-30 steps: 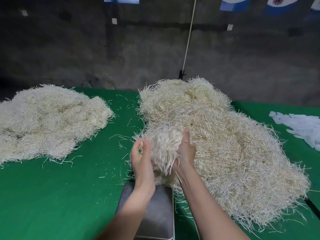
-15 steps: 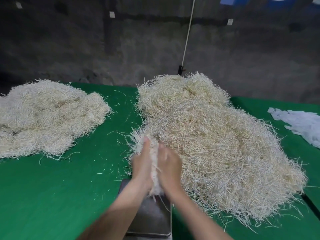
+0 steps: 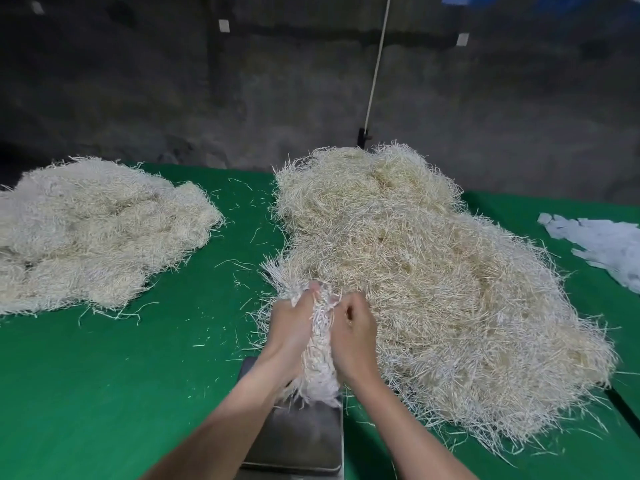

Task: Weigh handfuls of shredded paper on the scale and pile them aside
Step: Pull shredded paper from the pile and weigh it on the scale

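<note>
Well, both hands, left hand and right hand, press together around a handful of shredded paper just over the far end of the scale. Best set it down mid-pan, clear of the big right pile — loose strands tucked in.

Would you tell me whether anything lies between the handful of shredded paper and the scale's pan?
Nothing visible does. The left hand and right hand hold the handful right over the scale, whose grey pan shows bare below it.
</note>
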